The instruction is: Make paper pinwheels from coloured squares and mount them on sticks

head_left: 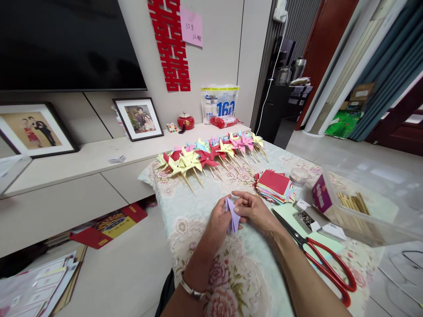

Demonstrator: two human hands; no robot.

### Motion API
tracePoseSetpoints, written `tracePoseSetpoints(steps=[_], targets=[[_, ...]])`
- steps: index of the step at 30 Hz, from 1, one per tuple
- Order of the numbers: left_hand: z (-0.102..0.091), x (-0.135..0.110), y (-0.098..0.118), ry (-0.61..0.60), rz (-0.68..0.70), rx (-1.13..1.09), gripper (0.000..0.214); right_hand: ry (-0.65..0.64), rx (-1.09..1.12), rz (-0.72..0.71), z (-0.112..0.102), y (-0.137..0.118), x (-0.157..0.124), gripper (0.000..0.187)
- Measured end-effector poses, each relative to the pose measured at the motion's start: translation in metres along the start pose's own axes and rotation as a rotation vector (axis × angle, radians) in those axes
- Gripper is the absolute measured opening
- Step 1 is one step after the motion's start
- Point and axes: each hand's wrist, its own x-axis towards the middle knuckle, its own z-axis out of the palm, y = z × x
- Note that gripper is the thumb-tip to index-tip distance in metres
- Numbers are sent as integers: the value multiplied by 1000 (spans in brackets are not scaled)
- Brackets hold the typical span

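Note:
A piece of purple paper point(234, 216), partly folded, is held upright over the near part of the table. My left hand point(219, 215) grips it from the left, fingers closed round its edge. From the right, my right hand point(251, 208) pinches the same paper between thumb and fingers. Beyond my hands lie rows of finished paper pinwheels point(207, 157) in yellow, red, pink and blue on wooden sticks. To the right of my hands sits a stack of coloured paper squares point(273, 185), red on top. Scissors point(306, 242) with red handles rest beside my right forearm.
A clear plastic tub point(363, 224) holding wooden sticks stands at the right. Small boxes of metal pins point(306, 220) lie near the scissors. A round clear container point(299, 175) is behind them. The flowered tablecloth point(185, 246) covers the table; a low cabinet point(125, 171) runs behind.

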Motion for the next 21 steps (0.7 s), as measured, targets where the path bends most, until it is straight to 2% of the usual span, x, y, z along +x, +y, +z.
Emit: tracePoseSetpoints(steps=[6, 11, 14, 21], targets=[[-4, -3, 1, -4, 30, -42, 48, 8, 5, -19, 2, -5, -5, 53], [-2, -4, 0, -10, 22, 47, 66, -18, -16, -1, 1, -6, -7, 50], [-1, -8, 2, -23, 28, 75, 74, -58, -23, 6, 0, -5, -8, 60], [-5, -23, 2, -69, -10, 67, 75, -199, -11, 11, 5, 1, -22, 92]])
